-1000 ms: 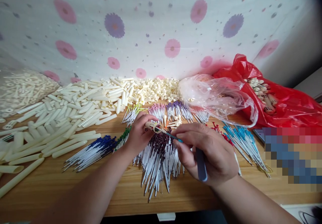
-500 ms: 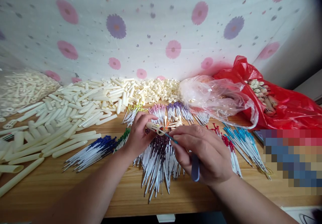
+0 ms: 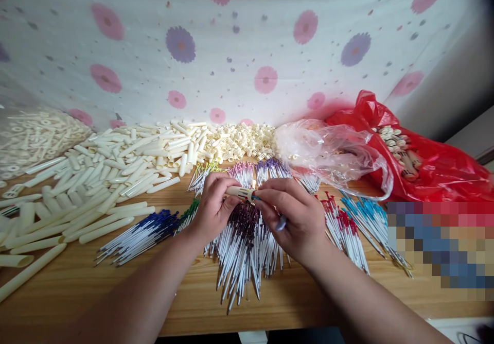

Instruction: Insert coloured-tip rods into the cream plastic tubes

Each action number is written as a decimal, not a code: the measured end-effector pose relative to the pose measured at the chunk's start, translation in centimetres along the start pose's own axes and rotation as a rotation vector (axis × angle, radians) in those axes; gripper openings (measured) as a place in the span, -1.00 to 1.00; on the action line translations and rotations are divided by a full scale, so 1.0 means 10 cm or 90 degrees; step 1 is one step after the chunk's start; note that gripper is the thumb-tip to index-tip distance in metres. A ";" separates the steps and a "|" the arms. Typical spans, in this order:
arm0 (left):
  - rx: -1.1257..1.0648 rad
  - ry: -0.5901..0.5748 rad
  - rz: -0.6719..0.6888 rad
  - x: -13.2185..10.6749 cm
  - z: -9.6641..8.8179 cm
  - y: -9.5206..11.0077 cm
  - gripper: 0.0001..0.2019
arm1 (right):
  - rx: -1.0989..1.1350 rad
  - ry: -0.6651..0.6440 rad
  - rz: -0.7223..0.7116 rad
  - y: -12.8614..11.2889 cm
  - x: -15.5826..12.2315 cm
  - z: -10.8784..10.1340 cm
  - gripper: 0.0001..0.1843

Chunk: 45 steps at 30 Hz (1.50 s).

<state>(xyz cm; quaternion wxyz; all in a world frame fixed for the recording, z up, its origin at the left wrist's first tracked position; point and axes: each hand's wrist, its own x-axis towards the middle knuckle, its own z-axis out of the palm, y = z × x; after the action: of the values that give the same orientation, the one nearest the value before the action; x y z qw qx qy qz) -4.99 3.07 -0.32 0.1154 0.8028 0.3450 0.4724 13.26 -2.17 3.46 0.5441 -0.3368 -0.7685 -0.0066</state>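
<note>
My left hand (image 3: 216, 205) is closed around a cream slotted pen barrel (image 3: 243, 193), which lies nearly level above the middle of the table. My right hand (image 3: 295, 215) is closed at the barrel's right end, its fingertips against it. Between those fingers shows a slim blue tool (image 3: 281, 223), with its rounded lavender end sticking out of the palm; the grip hides most of it, so its kind is unclear. Below both hands fan out white pen refills with dark purple ends (image 3: 247, 236). A small cream piece (image 3: 253, 184) stands just behind the barrel.
Cream pen tubes (image 3: 116, 169) pile up at left, slotted barrels (image 3: 243, 139) at the back. Blue-ended refills (image 3: 142, 233) lie left, red-ended refills (image 3: 341, 225) right. A clear plastic bag (image 3: 328, 148) and a red bag (image 3: 436, 153) with pen parts stand back right.
My right hand has moved left and slightly up, closing onto the barrel's end. The tool's lavender end has swung up and left and shows less. My left hand stays nearly in place.
</note>
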 end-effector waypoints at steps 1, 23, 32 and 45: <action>0.004 0.008 -0.001 0.00 0.00 0.00 -0.58 | -0.021 -0.010 0.007 0.02 -0.01 0.01 -0.83; 0.151 0.106 0.044 0.01 -0.05 0.00 -0.65 | 0.167 -0.035 0.226 0.03 0.03 0.06 -0.87; 0.123 0.099 0.048 0.03 -0.08 -0.03 -0.66 | 0.359 -0.069 0.326 0.08 0.01 0.03 -0.88; -0.321 -0.069 -0.199 -0.05 0.04 -0.19 -0.52 | 0.324 0.106 0.369 0.56 0.04 -0.49 -0.64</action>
<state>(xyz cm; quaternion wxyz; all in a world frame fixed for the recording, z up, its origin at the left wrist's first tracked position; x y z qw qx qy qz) -5.69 4.23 -1.79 0.4002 0.7102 0.3295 0.4763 20.20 0.53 3.83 0.6501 -0.3922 -0.5719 0.3106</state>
